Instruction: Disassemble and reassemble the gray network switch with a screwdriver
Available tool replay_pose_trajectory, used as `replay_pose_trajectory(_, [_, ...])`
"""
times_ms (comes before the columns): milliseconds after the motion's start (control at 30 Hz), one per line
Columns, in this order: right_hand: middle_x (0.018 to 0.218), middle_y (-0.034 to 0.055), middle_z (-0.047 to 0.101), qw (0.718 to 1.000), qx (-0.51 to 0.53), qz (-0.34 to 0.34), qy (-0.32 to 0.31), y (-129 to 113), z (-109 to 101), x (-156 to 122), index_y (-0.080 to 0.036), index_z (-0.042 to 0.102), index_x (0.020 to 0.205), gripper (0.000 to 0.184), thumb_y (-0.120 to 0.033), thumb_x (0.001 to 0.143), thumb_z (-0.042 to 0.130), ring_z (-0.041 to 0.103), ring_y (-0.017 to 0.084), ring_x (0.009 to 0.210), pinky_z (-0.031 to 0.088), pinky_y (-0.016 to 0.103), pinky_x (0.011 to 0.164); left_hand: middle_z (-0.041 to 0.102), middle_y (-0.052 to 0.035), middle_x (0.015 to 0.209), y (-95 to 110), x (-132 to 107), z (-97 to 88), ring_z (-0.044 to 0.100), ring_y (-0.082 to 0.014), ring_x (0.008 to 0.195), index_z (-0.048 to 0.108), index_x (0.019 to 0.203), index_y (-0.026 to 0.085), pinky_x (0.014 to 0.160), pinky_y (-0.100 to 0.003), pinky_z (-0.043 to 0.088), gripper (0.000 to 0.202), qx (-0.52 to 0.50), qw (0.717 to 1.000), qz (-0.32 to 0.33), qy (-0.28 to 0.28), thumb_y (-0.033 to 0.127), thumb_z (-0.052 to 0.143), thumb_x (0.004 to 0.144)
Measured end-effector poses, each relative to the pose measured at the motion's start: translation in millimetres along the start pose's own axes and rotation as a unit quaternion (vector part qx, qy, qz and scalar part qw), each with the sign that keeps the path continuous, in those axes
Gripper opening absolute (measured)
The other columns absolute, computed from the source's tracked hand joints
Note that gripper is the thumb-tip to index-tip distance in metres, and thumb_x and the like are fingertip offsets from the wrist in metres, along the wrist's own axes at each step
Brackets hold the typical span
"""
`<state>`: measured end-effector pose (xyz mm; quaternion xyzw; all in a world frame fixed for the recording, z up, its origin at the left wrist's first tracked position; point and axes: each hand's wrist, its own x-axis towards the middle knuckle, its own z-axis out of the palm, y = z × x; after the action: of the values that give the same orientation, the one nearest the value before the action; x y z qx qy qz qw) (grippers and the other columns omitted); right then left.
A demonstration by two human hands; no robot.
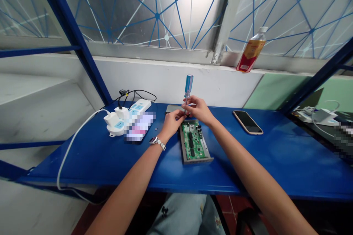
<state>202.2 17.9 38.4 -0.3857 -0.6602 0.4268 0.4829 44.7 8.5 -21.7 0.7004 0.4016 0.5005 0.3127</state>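
A screwdriver [189,85] with a clear blue handle stands nearly upright at the far end of an opened metal case. My right hand [200,111] pinches its shaft below the handle. My left hand [171,124] has its fingertips pressed together beside the screwdriver's lower end, at the case's far left corner; whatever they hold is hidden. In the case lies a green circuit board [195,138] with black parts on it. The metal case [197,161] rests on the blue table. A grey flat piece [173,109] lies behind my left hand, partly covered.
On the left are a white power strip [142,105] with plugged-in chargers and a phone with a blurred screen [140,127]. A tiny part [156,129] lies near my left wrist. Another phone [247,122] lies right. A bottle [252,50] stands on the window ledge.
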Motion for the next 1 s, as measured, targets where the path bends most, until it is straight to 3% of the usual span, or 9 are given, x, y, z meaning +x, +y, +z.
replay_pose_trajectory(67, [0.074, -0.0014, 0.064, 1.000, -0.003, -0.012, 0.017, 3.3, 0.0, 0.4, -0.021, 0.057, 0.082, 0.034, -0.043, 0.073, 0.081, 0.060, 0.012, 0.055, 0.049, 0.024, 0.046, 0.077, -0.0057, 0.085, 0.8, 0.6, 1.3, 0.073, -0.0198, 0.078, 0.071, 0.087, 0.016, 0.076, -0.030, 0.056, 0.009, 0.008, 1.000, -0.006, 0.012, 0.025, 0.069, 0.085])
replay_pose_trajectory(167, [0.064, -0.0033, 0.060, 1.000, 0.012, -0.003, -0.009, 6.9, -0.8, 1.6, -0.020, 0.059, 0.079, 0.030, -0.042, 0.075, 0.079, 0.060, 0.013, 0.054, 0.050, 0.024, 0.049, 0.076, -0.0055, 0.083, 0.3, 0.7, 1.3, 0.072, -0.0191, 0.075, 0.069, 0.086, 0.017, 0.073, -0.029, 0.056, 0.012, 0.008, 1.000, -0.010, 0.019, 0.028, 0.071, 0.085])
replay_pose_trajectory(333, [0.076, 0.0000, 0.070, 0.996, 0.062, 0.005, -0.058, 8.4, -1.8, 3.1, -0.018, 0.066, 0.087, 0.023, -0.040, 0.081, 0.072, 0.059, 0.010, 0.053, 0.051, 0.023, 0.050, 0.078, -0.0089, 0.100, -3.4, -0.7, -2.8, 0.074, -0.0216, 0.092, 0.071, 0.104, 0.016, 0.087, -0.032, 0.057, 0.019, -0.006, 0.999, 0.019, -0.025, 0.029, 0.067, 0.090])
replay_pose_trajectory(433, [0.085, 0.0018, 0.073, 0.995, 0.079, 0.003, -0.063, 7.5, -0.9, 2.3, -0.018, 0.068, 0.093, 0.023, -0.038, 0.083, 0.070, 0.059, 0.008, 0.052, 0.051, 0.022, 0.049, 0.079, -0.0092, 0.100, -4.5, -1.1, -5.2, 0.074, -0.0234, 0.095, 0.073, 0.100, 0.016, 0.092, -0.035, 0.056, 0.018, 0.009, 0.999, 0.025, -0.042, 0.027, 0.062, 0.093])
replay_pose_trajectory(600, [0.086, 0.0019, 0.072, 0.999, 0.042, -0.014, -0.020, 8.6, 1.4, -0.3, -0.018, 0.066, 0.100, 0.028, -0.038, 0.082, 0.072, 0.060, 0.010, 0.052, 0.051, 0.023, 0.048, 0.079, -0.0074, 0.095, -2.0, -0.1, -4.5, 0.074, -0.0224, 0.088, 0.075, 0.092, 0.017, 0.085, -0.033, 0.055, 0.014, 0.037, 0.999, 0.010, -0.022, 0.025, 0.063, 0.090])
replay_pose_trajectory(733, [0.075, -0.0006, 0.067, 0.998, -0.027, -0.045, 0.047, 14.0, 2.0, -0.1, -0.019, 0.064, 0.088, 0.026, -0.038, 0.077, 0.078, 0.061, 0.012, 0.054, 0.049, 0.024, 0.048, 0.078, -0.0060, 0.088, 0.2, 0.5, -2.0, 0.072, -0.0208, 0.081, 0.073, 0.087, 0.017, 0.076, -0.031, 0.054, 0.013, 0.063, 0.998, -0.007, 0.020, 0.030, 0.071, 0.087])
replay_pose_trajectory(867, [0.071, -0.0005, 0.065, 0.996, -0.057, -0.063, 0.032, 16.2, 2.9, -0.4, -0.019, 0.063, 0.083, 0.018, -0.036, 0.082, 0.071, 0.061, 0.013, 0.056, 0.050, 0.026, 0.054, 0.078, -0.0063, 0.088, 0.2, 0.1, -2.4, 0.072, -0.0208, 0.081, 0.072, 0.087, 0.017, 0.074, -0.030, 0.054, 0.018, 0.059, 0.998, -0.010, 0.030, 0.035, 0.073, 0.085])
replay_pose_trajectory(1000, [0.080, 0.0014, 0.068, 0.996, -0.040, -0.073, -0.003, 15.7, 4.7, -1.3, -0.019, 0.061, 0.090, 0.015, -0.033, 0.086, 0.062, 0.063, 0.013, 0.059, 0.050, 0.027, 0.057, 0.079, -0.0091, 0.104, -2.5, -0.8, -5.1, 0.073, -0.0229, 0.094, 0.075, 0.100, 0.017, 0.080, -0.031, 0.056, 0.020, 0.056, 0.998, 0.008, 0.005, 0.032, 0.068, 0.089])
